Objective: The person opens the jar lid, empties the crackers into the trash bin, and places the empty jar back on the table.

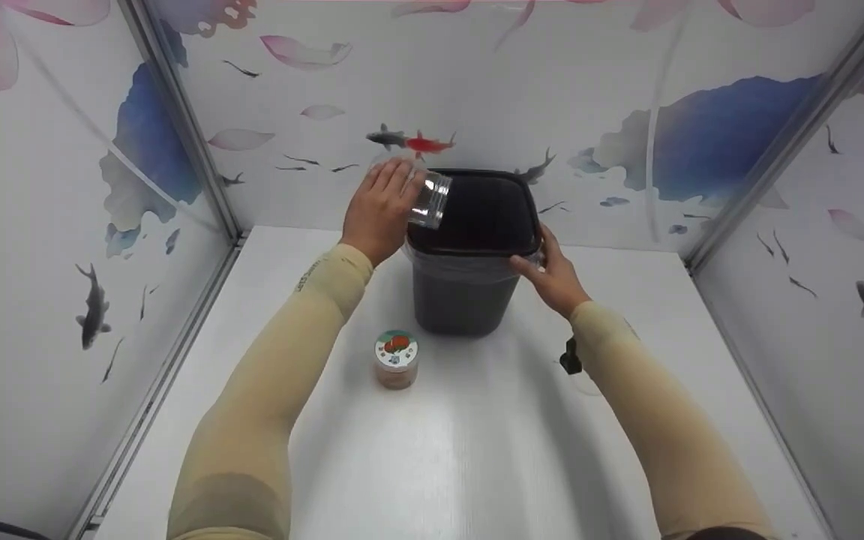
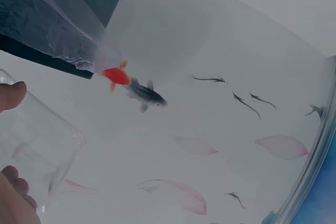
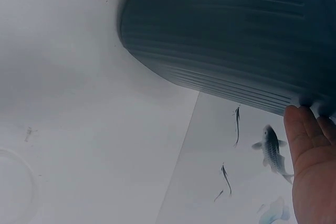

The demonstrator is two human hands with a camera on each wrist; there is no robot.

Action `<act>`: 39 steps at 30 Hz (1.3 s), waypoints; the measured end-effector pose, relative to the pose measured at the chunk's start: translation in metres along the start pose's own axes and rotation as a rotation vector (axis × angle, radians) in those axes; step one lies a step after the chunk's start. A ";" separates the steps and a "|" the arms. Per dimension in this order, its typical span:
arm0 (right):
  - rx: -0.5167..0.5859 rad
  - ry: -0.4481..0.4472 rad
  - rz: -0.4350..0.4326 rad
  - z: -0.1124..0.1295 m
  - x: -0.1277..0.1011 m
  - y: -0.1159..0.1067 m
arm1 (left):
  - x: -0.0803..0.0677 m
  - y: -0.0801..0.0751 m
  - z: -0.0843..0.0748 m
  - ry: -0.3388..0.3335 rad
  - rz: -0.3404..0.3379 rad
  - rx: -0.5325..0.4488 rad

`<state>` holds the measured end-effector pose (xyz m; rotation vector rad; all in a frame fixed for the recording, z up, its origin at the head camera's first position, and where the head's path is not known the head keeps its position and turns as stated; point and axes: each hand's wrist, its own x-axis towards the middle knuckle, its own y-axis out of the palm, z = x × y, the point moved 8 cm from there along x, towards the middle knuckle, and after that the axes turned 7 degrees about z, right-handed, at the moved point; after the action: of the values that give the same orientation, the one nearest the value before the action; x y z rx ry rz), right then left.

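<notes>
Sleeves (image 1: 304, 360) in pale tan cover both your forearms, which reach forward over the white table (image 1: 447, 465). Between them a lidded jar (image 1: 396, 361) stands upright, a red picture on its lid, just in front of the bin and to its left. Beside your right sleeve's inner edge sits a small black object (image 1: 571, 357), partly hidden; you cannot tell what it is. Farther on stands the dark grey bin (image 1: 462, 300), with a translucent liner (image 1: 466, 268) folded out beneath its black rim. Your right hand (image 1: 556, 274) is at its right corner, thumb at the front just under the rim, the other fingers nearly straight with their tips against the side wall; they are not curled around it. Your left hand (image 1: 385, 210) grips a clear jar (image 1: 432, 201), thumb on one side and bent fingers on the other, holding it tilted at the bin's left rim, its threaded mouth toward the opening. Behind everything rises the white back wall (image 1: 312, 90), printed with fish, pink petals and blue washes.
</notes>
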<state>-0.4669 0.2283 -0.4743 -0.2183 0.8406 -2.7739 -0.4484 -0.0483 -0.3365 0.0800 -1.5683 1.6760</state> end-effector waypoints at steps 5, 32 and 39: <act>-0.005 0.008 0.000 -0.002 -0.001 0.000 | -0.009 -0.003 0.009 -0.100 -0.097 -0.172; -0.047 -0.034 -0.023 0.002 -0.001 -0.003 | -0.106 0.019 -0.105 -0.150 -0.332 -0.868; -0.044 -0.055 -0.033 0.002 0.000 -0.004 | -0.132 0.062 -0.157 -0.142 -0.122 -0.892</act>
<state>-0.4667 0.2302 -0.4705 -0.3174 0.8934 -2.7681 -0.3236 0.0257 -0.4945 -0.1679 -2.2291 0.7739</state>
